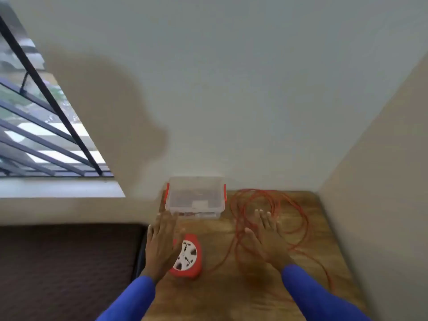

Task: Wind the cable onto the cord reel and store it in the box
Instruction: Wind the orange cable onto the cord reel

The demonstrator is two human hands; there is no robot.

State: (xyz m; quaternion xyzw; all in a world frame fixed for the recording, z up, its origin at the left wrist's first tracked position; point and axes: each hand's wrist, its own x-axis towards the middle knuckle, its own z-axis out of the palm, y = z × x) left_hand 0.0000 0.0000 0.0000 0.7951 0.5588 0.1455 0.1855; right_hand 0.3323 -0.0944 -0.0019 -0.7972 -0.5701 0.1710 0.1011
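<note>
I see both hands spread flat, holding nothing: left hand (159,244) beside the red cord reel (188,257); right hand (264,237) over the limp, tangle-prone cable (298,218) on the tabletop (222,295); I'd grip the rigid reel's rim; clear box (195,197) beyond.

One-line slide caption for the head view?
Open hands, left and right, above a red reel, loose cable and clear box.

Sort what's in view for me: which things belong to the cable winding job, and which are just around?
Job: cord reel, red, on the table; orange cable, loose beside it; clear box with red latches, lid on.

Around: wooden table, window, dark cushion.
</note>
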